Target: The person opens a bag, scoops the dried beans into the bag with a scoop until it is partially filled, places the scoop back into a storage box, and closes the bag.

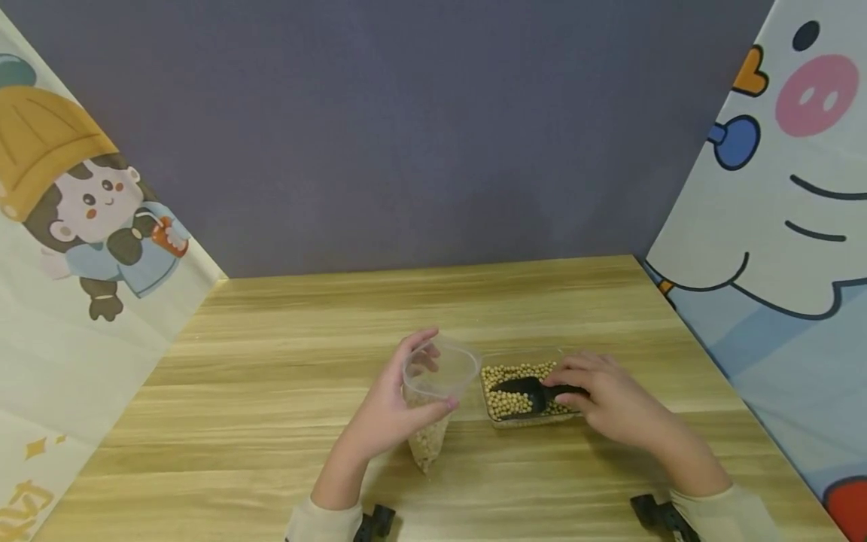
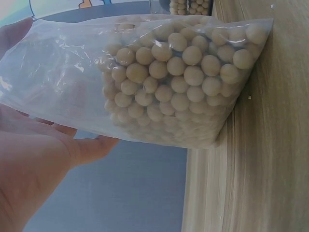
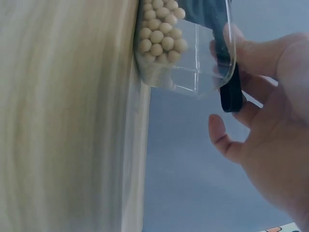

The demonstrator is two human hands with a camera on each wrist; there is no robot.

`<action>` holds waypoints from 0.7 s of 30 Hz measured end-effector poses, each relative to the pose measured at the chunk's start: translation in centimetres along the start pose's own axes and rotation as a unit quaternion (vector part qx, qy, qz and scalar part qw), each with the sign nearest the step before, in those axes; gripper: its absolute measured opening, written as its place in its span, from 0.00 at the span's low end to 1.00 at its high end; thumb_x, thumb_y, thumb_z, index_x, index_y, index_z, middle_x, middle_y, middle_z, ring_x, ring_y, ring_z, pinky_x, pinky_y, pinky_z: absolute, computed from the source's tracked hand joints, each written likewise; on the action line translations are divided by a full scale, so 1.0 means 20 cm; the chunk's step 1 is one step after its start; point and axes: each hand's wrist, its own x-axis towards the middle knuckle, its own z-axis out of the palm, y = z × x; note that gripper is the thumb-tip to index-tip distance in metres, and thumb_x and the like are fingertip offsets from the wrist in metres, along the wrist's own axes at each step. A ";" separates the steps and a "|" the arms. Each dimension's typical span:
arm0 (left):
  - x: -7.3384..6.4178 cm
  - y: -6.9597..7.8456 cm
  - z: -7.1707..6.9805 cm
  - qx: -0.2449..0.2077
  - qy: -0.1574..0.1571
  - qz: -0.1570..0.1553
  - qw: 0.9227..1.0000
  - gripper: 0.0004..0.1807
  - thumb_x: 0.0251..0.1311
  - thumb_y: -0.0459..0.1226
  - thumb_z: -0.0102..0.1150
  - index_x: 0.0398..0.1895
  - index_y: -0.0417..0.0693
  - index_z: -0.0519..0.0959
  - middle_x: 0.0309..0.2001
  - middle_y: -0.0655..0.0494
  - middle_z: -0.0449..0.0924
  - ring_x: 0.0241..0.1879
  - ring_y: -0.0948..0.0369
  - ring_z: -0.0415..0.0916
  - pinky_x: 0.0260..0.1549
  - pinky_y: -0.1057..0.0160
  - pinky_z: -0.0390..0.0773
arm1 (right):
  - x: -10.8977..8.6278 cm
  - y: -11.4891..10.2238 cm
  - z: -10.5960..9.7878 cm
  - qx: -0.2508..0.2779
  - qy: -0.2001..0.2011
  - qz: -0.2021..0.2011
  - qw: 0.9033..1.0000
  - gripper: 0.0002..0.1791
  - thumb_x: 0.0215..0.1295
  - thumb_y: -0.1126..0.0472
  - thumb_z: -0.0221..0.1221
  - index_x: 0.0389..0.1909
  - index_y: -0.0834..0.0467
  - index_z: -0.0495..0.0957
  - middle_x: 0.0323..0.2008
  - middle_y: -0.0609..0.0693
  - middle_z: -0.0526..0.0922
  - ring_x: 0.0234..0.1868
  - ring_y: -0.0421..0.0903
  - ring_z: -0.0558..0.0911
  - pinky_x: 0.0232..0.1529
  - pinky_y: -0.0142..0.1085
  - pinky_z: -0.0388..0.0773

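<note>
My left hand (image 1: 386, 412) holds a clear plastic bag (image 1: 430, 443) around its wide mouth, thumb on the near side and fingers on the far side. Round, pale beans that look like soybeans fill the bag's lower part (image 2: 164, 82), and its pointed bottom reaches the tabletop. With its thumb and fingers my right hand (image 1: 612, 399) grips the handle of a black scoop (image 1: 531, 388). The scoop's head lies among the soybeans (image 1: 511, 406) in a clear rectangular container (image 1: 535, 423), just right of the bag. In the right wrist view the scoop handle (image 3: 231, 92) sticks out past the container's rim.
Both things stand on a wood-grain table (image 1: 271, 376). A dark grey panel (image 1: 406, 135) rises behind it. Panels with cartoon prints flank the left (image 1: 81, 361) and right (image 1: 779, 361) sides.
</note>
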 end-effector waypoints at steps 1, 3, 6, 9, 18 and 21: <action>0.00 0.00 0.00 -0.001 0.000 -0.001 1.000 0.51 0.56 0.39 0.79 0.81 0.65 0.61 0.66 0.53 0.72 0.64 0.51 0.74 0.57 0.48 0.80 | 0.00 0.00 0.00 0.000 0.002 -0.002 1.000 0.14 0.67 0.62 0.69 0.52 0.47 0.89 0.50 0.42 0.87 0.57 0.53 0.84 0.59 0.63 0.75; 0.00 0.00 0.00 -0.002 -0.002 -0.002 1.000 0.51 0.56 0.39 0.79 0.81 0.65 0.61 0.67 0.54 0.72 0.64 0.51 0.74 0.57 0.48 0.80 | 0.00 0.00 0.01 0.002 0.006 -0.005 1.000 0.14 0.67 0.63 0.69 0.52 0.48 0.89 0.50 0.42 0.87 0.56 0.52 0.85 0.58 0.62 0.75; 0.00 0.00 0.00 -0.003 -0.003 -0.001 1.000 0.51 0.56 0.39 0.79 0.81 0.65 0.61 0.67 0.53 0.72 0.64 0.51 0.74 0.57 0.49 0.80 | 0.00 0.00 0.02 0.006 0.011 -0.002 1.000 0.14 0.68 0.63 0.68 0.52 0.49 0.89 0.50 0.43 0.88 0.56 0.53 0.84 0.58 0.62 0.75; 0.00 0.00 0.00 -0.003 -0.002 0.001 1.000 0.51 0.56 0.39 0.79 0.81 0.65 0.61 0.67 0.53 0.72 0.64 0.49 0.74 0.57 0.48 0.81 | 0.00 0.01 0.02 0.024 0.009 0.005 1.000 0.14 0.68 0.64 0.68 0.52 0.48 0.88 0.51 0.43 0.87 0.57 0.53 0.84 0.59 0.64 0.74; 0.00 0.01 0.00 -0.002 0.000 -0.004 1.000 0.51 0.55 0.39 0.79 0.81 0.64 0.61 0.67 0.53 0.72 0.65 0.48 0.74 0.56 0.49 0.82 | 0.00 0.04 0.00 0.084 0.011 0.020 0.996 0.16 0.70 0.67 0.66 0.55 0.50 0.87 0.55 0.49 0.87 0.60 0.58 0.84 0.58 0.59 0.83; 0.00 0.02 0.00 0.000 0.000 -0.009 1.000 0.51 0.55 0.39 0.79 0.81 0.63 0.61 0.67 0.53 0.72 0.65 0.47 0.74 0.57 0.49 0.82 | 0.00 0.06 0.00 0.102 0.020 0.028 0.994 0.16 0.69 0.68 0.67 0.55 0.51 0.88 0.56 0.52 0.87 0.61 0.61 0.83 0.60 0.60 0.82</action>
